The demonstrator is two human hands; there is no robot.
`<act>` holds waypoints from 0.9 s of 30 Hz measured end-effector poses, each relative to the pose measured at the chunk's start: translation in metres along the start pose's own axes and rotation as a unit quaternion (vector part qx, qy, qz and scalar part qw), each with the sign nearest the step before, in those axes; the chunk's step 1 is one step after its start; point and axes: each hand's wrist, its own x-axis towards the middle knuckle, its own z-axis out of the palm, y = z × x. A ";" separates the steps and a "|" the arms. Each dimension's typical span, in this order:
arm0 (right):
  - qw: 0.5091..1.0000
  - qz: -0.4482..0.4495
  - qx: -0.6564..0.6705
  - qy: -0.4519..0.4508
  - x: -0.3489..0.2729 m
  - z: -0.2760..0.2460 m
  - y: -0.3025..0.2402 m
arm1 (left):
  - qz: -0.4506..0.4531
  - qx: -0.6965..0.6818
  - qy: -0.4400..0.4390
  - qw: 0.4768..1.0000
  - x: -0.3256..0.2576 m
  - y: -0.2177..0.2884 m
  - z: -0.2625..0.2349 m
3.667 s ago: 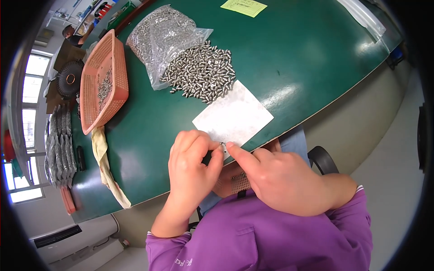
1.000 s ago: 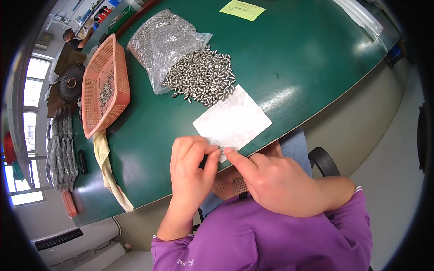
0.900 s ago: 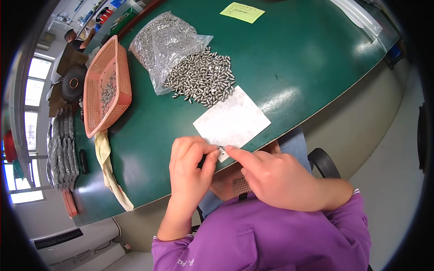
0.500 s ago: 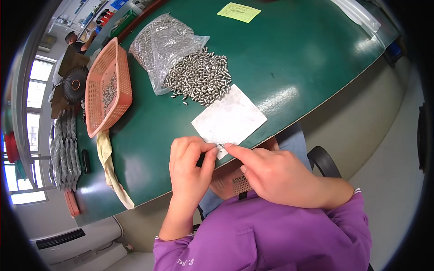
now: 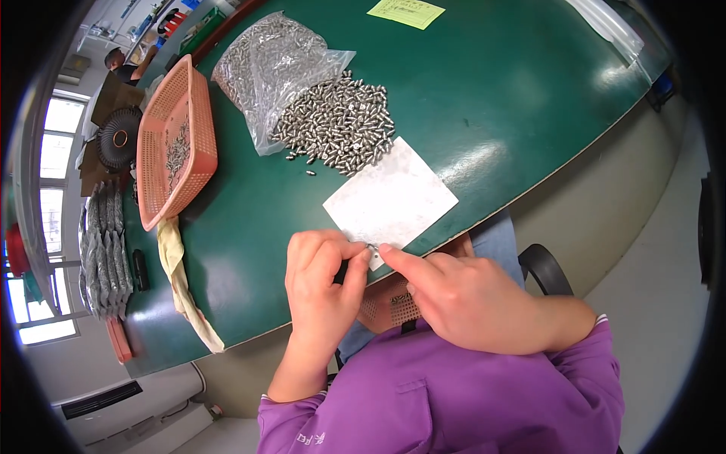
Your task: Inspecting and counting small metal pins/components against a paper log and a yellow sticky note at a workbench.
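Note:
My left hand (image 5: 321, 291) and my right hand (image 5: 461, 299) meet at the near edge of the green table (image 5: 491, 83). Between their fingertips sits a tiny metal part (image 5: 372, 247), pinched from both sides. A dark slim object shows inside my left fist. Just beyond the fingers lies a white square sheet (image 5: 391, 199). Farther out is a heap of small silver metal parts (image 5: 340, 123) spilling from a clear plastic bag (image 5: 276, 64).
An orange plastic basket (image 5: 175, 144) with a few metal parts stands at the left, a yellowish cloth (image 5: 180, 287) hanging below it. A yellow note (image 5: 406, 12) lies at the far edge. A perforated orange tray (image 5: 388, 303) rests on my lap. Another person (image 5: 121, 62) sits far left.
Both hands stay together at the table edge, with only small finger movements on the tiny part. The view has shifted slightly.

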 end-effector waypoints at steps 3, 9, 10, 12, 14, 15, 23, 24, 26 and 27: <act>1.000 -0.018 0.003 -0.024 0.005 -0.010 -0.002 | 0.004 -0.005 -0.003 1.000 0.001 0.001 0.000; 0.987 0.090 -0.019 -0.129 0.008 -0.021 -0.015 | -0.001 0.000 -0.012 1.000 -0.002 0.000 -0.003; 0.992 0.087 0.042 -0.079 0.004 -0.018 -0.010 | -0.001 0.004 -0.021 1.000 -0.004 0.001 -0.005; 0.989 0.083 0.125 -0.012 -0.003 -0.020 -0.005 | 0.025 -0.026 -0.079 0.996 -0.010 0.009 -0.015; 0.985 0.059 0.159 0.038 -0.006 -0.026 0.000 | 0.007 -0.067 -0.149 0.986 -0.005 0.018 -0.028; 0.985 0.056 0.159 0.038 -0.007 -0.027 0.002 | 0.000 -0.079 -0.179 0.981 0.000 0.018 -0.034; 0.986 0.033 0.150 0.064 -0.015 -0.026 0.006 | 0.042 0.118 -0.026 0.992 0.075 -0.050 -0.018; 0.986 0.036 0.154 0.059 -0.016 -0.027 0.006 | 0.043 0.118 -0.025 0.992 0.078 -0.055 -0.017; 0.986 0.034 0.152 0.066 -0.017 -0.027 0.007 | 0.077 0.145 -0.043 0.986 0.083 -0.061 -0.016; 0.985 0.034 0.151 0.072 -0.017 -0.027 0.007 | 0.079 0.144 -0.044 0.985 0.084 -0.061 -0.015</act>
